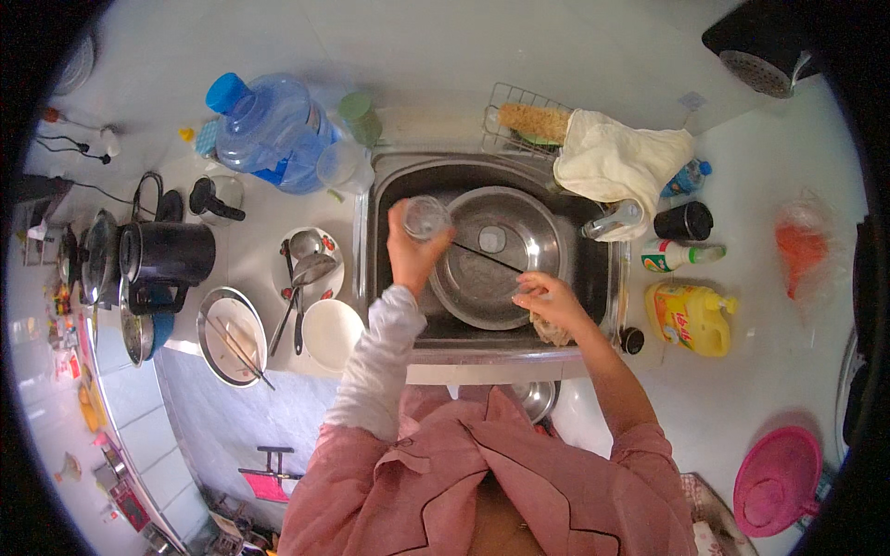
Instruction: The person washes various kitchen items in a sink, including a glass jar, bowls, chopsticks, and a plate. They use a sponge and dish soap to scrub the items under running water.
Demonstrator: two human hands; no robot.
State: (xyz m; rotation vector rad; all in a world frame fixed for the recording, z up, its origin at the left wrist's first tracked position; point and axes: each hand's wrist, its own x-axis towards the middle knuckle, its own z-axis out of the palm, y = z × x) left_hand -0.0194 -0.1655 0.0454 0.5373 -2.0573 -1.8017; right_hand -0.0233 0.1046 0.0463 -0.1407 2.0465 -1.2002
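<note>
My left hand (419, 254) grips a clear, round, cup-like container (425, 217) over the left side of the sink (396, 326). A thin dark stick (487, 256) runs between my hands, its right end in the fingers of my right hand (553, 299). Whether its left end lies inside the container or behind my left hand, I cannot tell. Beneath the stick, a round stainless steel basin (459, 306) sits in the sink. A crumpled beige cloth or scrubber (551, 331) shows just below my right hand; whether I hold it is unclear.
Left counter: a plate (335, 281) with a ladle (314, 269), a white bowl (334, 336), chopsticks in a bowl (233, 337), a large blue water bottle (278, 132). Right: a cream cloth (619, 160) by a wire rack (497, 115), a yellow detergent jug (688, 317), a pink basin (779, 479).
</note>
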